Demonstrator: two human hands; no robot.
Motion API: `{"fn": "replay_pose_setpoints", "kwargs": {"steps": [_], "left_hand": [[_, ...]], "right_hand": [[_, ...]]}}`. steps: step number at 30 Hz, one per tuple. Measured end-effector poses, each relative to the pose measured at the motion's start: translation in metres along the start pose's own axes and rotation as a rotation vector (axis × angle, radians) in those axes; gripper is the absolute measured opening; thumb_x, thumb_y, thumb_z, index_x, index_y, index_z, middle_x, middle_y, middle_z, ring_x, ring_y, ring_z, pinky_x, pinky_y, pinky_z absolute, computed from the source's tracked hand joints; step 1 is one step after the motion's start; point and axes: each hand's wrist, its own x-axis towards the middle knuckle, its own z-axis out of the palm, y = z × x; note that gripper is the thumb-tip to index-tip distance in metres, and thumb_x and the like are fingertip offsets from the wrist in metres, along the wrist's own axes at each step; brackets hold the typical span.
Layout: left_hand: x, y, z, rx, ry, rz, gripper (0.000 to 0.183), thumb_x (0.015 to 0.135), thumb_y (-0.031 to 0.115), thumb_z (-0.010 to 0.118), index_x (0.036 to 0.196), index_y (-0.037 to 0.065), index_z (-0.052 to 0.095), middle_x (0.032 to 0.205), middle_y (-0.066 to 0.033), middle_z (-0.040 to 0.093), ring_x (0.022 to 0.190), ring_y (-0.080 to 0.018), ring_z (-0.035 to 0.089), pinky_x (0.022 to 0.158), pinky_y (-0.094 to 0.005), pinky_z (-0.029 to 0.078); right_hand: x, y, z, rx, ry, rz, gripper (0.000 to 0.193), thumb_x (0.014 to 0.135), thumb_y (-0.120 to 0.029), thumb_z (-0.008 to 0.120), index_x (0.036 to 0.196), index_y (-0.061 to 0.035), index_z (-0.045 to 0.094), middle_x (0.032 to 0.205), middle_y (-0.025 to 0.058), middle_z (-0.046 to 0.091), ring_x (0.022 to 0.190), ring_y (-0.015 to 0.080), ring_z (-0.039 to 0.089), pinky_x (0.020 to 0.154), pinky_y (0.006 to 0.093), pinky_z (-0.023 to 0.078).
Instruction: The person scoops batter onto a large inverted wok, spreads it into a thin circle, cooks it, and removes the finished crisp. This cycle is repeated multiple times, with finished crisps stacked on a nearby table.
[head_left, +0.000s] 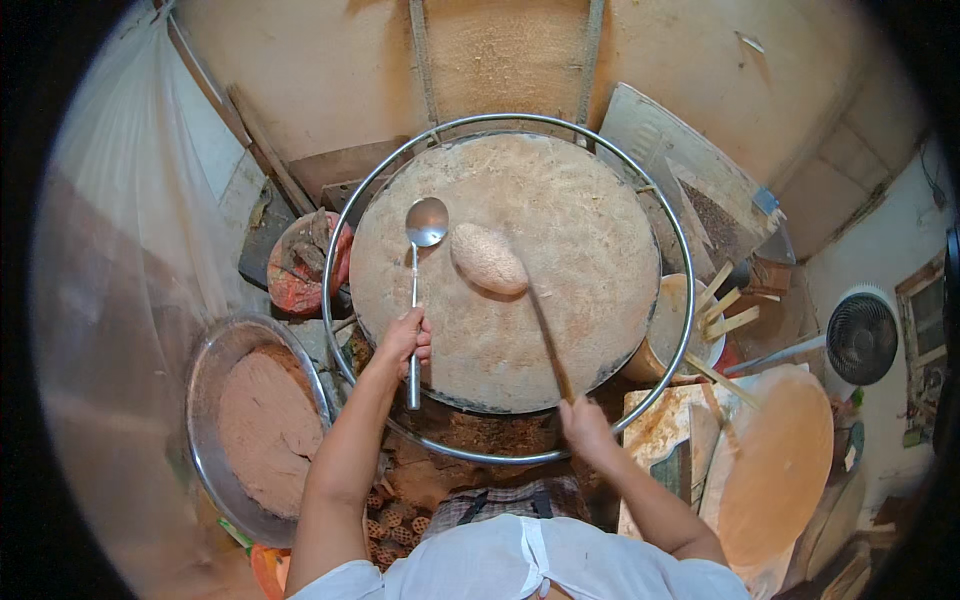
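A wide round griddle (pixel 590 330), dusted pale brown, lies before me. My left hand (pixel 405 335) is closed round the handle of a metal ladle (pixel 427 222), its shiny bowl over the griddle's left part. My right hand (pixel 588 430) grips a wooden-handled stick (pixel 548 335) near the griddle's front edge. At the stick's far end is an oval, pinkish-brown lump (pixel 488 258), left of the griddle's middle. Motion blurs that end, so whether the lump is dough or the tool's coated head, I cannot tell.
A metal rail (pixel 510 459) rings the griddle. At left stands a metal basin (pixel 200 390) of pinkish-brown batter or meal. A bucket (pixel 650 365) with wooden sticks stands at right, near a large round flatbread (pixel 775 470) and a fan (pixel 862 338). Honeycomb briquettes (pixel 392 518) lie below.
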Motion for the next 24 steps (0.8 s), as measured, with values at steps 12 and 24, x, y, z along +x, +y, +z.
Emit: {"fn": "replay_pose_setpoints", "kwargs": {"steps": [12, 24], "left_hand": [[-0.136, -0.026, 0.021, -1.147, -0.612, -0.176, 0.038, 0.102, 0.031, 0.038, 0.072, 0.008, 0.045, 0.045, 0.0040, 0.033, 0.032, -0.0058, 0.031, 0.032, -0.0224, 0.027], [-0.285, -0.198, -0.313, 0.251, 0.927, 0.311, 0.025, 0.092, 0.030, 0.053, 0.081, 0.008, 0.057, 0.057, -0.0027, 0.049, 0.047, -0.0150, 0.049, 0.040, -0.0278, 0.039]], "right_hand": [[-0.055, -0.101, 0.031, 0.130, -0.095, -0.269, 0.032, 0.095, -0.025, 0.051, 0.084, 0.0039, 0.047, 0.060, 0.0289, 0.057, 0.058, 0.0474, 0.059, 0.053, 0.0544, 0.048], [0.068, -0.075, -0.023, 0.021, 0.329, -0.087, 0.035, 0.092, -0.028, 0.050, 0.079, 0.0014, 0.064, 0.070, 0.0258, 0.061, 0.068, 0.0400, 0.063, 0.060, 0.0455, 0.050]]}}
